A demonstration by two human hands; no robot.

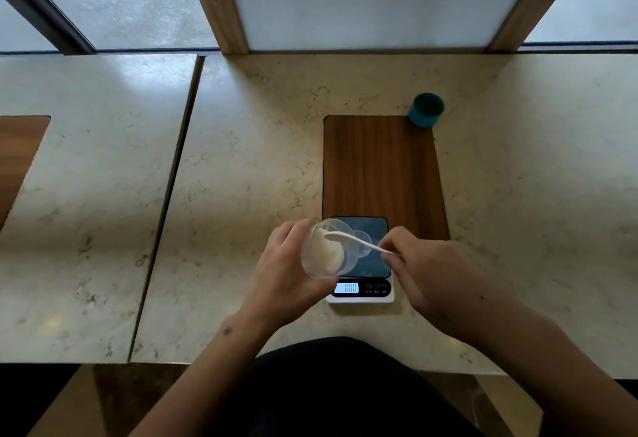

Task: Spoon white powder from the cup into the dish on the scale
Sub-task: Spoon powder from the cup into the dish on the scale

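Note:
My left hand (pixel 286 264) grips a clear plastic cup (pixel 328 250) of white powder, tilted with its mouth toward the right, over the left edge of the scale (pixel 362 295). My right hand (pixel 435 271) pinches the handle of a white spoon (pixel 355 241), whose bowl rests at the cup's rim. A small clear dish (pixel 364 238) sits on the scale's dark platform, partly hidden behind the cup and spoon. The scale's lit display (pixel 347 287) reads zeros.
The scale stands at the near end of a wooden inlay (pixel 383 167) in the marble counter (pixel 241 160). A teal cup (pixel 426 109) sits at the inlay's far right corner. A seam (pixel 165 201) splits the counter on the left. Windows line the back.

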